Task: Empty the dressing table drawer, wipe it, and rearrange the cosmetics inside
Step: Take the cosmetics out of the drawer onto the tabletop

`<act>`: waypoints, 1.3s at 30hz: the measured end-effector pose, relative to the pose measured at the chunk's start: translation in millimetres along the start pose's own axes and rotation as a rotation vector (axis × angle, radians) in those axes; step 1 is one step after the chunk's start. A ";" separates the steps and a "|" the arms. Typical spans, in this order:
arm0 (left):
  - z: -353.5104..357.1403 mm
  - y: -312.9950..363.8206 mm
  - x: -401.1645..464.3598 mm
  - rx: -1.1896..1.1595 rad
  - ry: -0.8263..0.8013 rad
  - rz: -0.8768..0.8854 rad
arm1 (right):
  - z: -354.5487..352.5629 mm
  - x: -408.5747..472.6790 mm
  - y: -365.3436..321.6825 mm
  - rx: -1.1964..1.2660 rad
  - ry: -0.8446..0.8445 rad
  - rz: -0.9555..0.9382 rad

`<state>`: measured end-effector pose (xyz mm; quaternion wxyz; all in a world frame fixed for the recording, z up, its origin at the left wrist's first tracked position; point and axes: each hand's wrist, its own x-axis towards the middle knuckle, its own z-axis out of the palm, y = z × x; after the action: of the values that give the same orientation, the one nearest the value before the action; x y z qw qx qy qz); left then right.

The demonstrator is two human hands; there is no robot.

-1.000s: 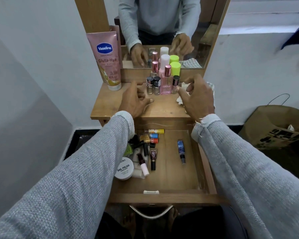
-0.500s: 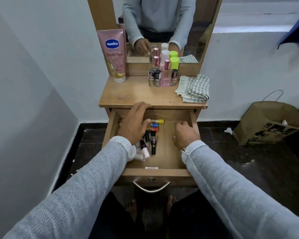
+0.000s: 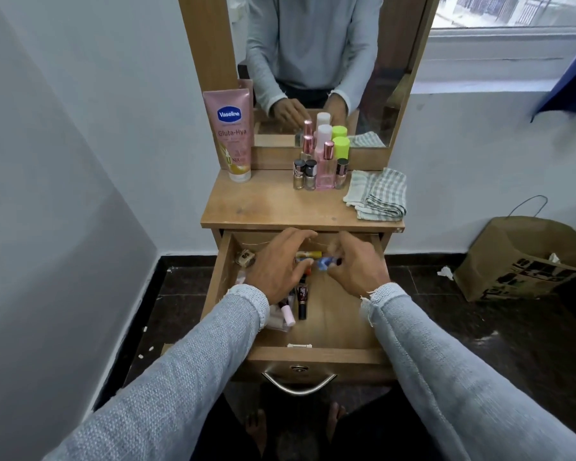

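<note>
Drawer (image 3: pixel 226 271) stands pulled out under the tabletop (image 3: pixel 273 207), emptying only partly done: seven bottles and one Vaseline tube (image 3: pixel 233 134) are up top, several tubes remain inside, too overlapped to count. My right hand (image 3: pixel 356 264) pinches a blue tube (image 3: pixel 326 262), my left hand (image 3: pixel 276 264) curls over the pile, grip unclear; one cloth (image 3: pixel 379 194) waits for wiping.

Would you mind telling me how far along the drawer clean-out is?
Partly emptied: small bottles stand on the wooden tabletop. In hand: the right hand pinches a blue tube; the left hand reaches among lipsticks. Left: finish emptying, wipe with the checked cloth, rearrange.
</note>
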<state>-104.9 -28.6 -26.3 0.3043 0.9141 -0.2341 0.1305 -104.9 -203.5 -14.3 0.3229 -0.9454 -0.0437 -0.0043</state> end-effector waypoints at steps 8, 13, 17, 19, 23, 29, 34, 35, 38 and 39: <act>-21.9 0.6 44.0 0.052 0.106 0.043 | -40.1 27.4 -53.0 0.146 0.107 -0.263; -29.2 -15.5 72.2 -0.039 0.298 -0.083 | -33.5 54.7 -60.9 0.385 0.279 -0.252; -34.6 -41.1 103.7 -0.247 0.378 -0.359 | -18.8 71.0 -49.0 0.351 0.339 -0.189; -35.1 -55.2 118.9 -0.315 0.385 -0.441 | -11.2 78.8 -37.9 0.299 0.310 -0.157; -30.7 -78.9 140.2 -0.284 0.338 -0.449 | -1.2 89.2 -21.4 0.221 0.279 -0.116; -15.1 -88.5 161.9 -0.281 0.311 -0.383 | 4.3 104.7 -15.9 0.212 0.299 -0.101; -6.2 -89.5 167.7 -0.268 0.300 -0.357 | 13.2 103.9 -10.3 0.230 0.349 -0.114; -5.2 -89.2 168.0 -0.253 0.292 -0.354 | 14.4 103.2 -9.8 0.232 0.358 -0.118; -3.3 -88.0 168.0 -0.210 0.291 -0.356 | 15.6 102.4 -9.1 0.229 0.374 -0.140; -3.0 -87.6 167.9 -0.202 0.292 -0.360 | 15.6 102.4 -8.8 0.226 0.376 -0.151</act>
<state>83.0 -23.4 -3.4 0.4431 0.8774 -0.0331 0.1807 -4.0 -178.8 -17.5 0.4281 -0.8798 -0.0534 -0.1995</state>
